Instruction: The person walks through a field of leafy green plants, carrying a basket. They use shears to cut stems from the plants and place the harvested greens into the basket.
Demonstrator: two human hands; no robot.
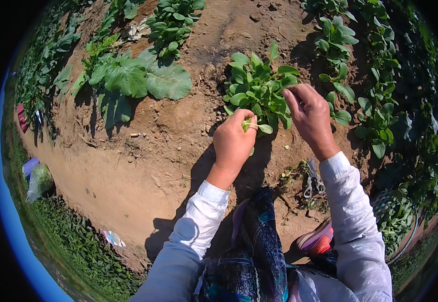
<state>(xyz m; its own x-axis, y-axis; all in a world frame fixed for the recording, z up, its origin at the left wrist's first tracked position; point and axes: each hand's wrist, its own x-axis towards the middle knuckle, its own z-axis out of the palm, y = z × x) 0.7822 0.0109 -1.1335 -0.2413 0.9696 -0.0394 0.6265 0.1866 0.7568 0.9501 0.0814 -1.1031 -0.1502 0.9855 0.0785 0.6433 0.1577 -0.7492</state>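
Observation:
My left hand (234, 143) is closed around a few small picked leaves (265, 128), whose pale stem shows between the fingers. It is at the near edge of a clump of leafy greens (256, 85) rooted in the soil. At the clump's right side, my right hand (309, 115) has its thumb and forefinger drawn together. Whether a leaf is pinched between those fingertips is hidden. Below the right wrist, a pair of scissors (309, 181) lies on the ground beside wilted plant scraps (294, 171).
A basket (405, 253) full of cut greens stands at the lower right, near my shoe (313, 241). More leafy plants (337, 41) grow in rows to the right. Broad-leaved plants (128, 77) grow at the left. A clear plastic bag of greens (40, 181) sits at the far left.

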